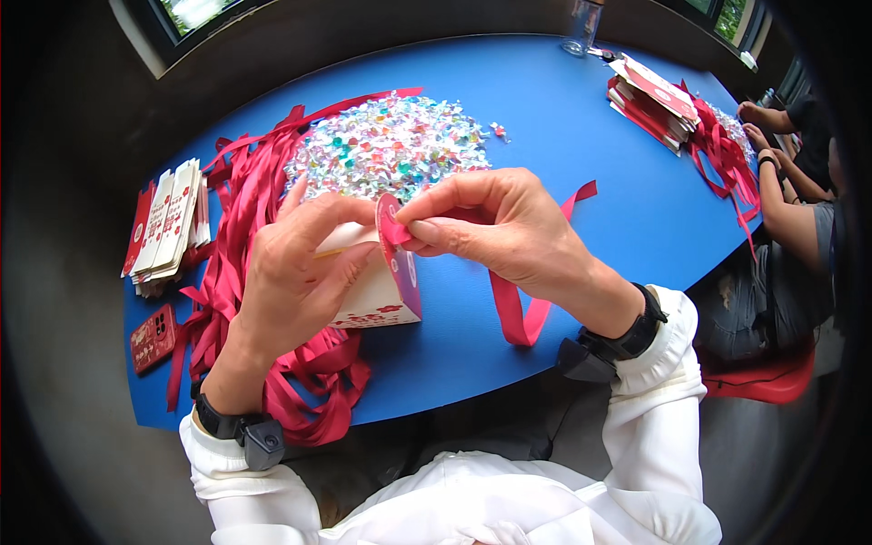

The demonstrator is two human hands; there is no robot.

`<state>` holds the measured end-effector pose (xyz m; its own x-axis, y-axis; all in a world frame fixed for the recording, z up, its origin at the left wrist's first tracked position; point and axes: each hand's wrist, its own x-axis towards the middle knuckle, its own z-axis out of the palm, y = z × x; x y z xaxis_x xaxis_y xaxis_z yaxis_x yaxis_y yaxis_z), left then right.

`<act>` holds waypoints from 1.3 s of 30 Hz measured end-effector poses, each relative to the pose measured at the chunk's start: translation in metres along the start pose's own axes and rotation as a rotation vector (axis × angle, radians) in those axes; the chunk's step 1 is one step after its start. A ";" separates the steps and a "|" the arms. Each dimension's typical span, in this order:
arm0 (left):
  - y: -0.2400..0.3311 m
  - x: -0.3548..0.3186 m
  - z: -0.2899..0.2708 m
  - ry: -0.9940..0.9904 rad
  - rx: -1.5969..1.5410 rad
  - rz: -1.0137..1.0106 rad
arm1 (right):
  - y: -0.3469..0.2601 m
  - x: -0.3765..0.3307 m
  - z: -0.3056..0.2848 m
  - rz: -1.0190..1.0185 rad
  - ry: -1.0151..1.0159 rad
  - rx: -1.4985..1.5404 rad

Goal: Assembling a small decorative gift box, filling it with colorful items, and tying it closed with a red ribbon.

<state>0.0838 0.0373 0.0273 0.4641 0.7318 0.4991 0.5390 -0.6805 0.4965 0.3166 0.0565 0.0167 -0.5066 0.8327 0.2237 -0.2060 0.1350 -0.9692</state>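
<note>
A small cream gift box [368, 295] with red flower print and a purple side stands on the table between my hands. A round red tab [385, 218] rises at its top. My left hand [304, 259] is closed around the upper part of the box, with fingertips against the tab. My right hand [513, 222] pinches a red ribbon [398, 233] right at the tab; whether it passes through a hole there is hidden by the fingers. A loose length of red ribbon [522, 318] lies looped on the table under and beyond my right hand.
Past the box is a heap of iridescent shredded filler [391, 136]. Many red ribbons [241, 227] pile up at left, beside stacked flat cartons [168, 218] and a red phone [153, 338]. Far right hold more cartons [654, 95], a clear bottle [581, 27] and another person's arms [781, 182].
</note>
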 end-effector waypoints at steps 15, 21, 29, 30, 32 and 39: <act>0.006 -0.004 0.007 0.199 0.167 0.121 | 0.001 0.004 0.003 0.063 -0.030 0.042; 0.004 -0.006 0.004 0.169 0.186 0.159 | -0.001 0.004 0.002 0.102 -0.046 0.090; 0.009 -0.003 0.008 0.206 -0.005 0.063 | 0.000 0.002 0.004 0.048 -0.043 0.018; 0.009 -0.002 0.008 0.184 0.035 0.071 | 0.000 0.002 0.002 0.057 -0.045 -0.009; 0.008 -0.002 0.007 0.141 0.116 0.086 | -0.001 0.001 -0.002 0.072 -0.049 -0.064; 0.010 -0.005 0.008 0.109 0.052 -0.008 | 0.006 0.002 0.006 -0.046 0.094 -0.011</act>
<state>0.0929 0.0273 0.0244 0.3817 0.7267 0.5712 0.5797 -0.6695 0.4645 0.3095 0.0558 0.0123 -0.4163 0.8719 0.2577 -0.2177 0.1796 -0.9594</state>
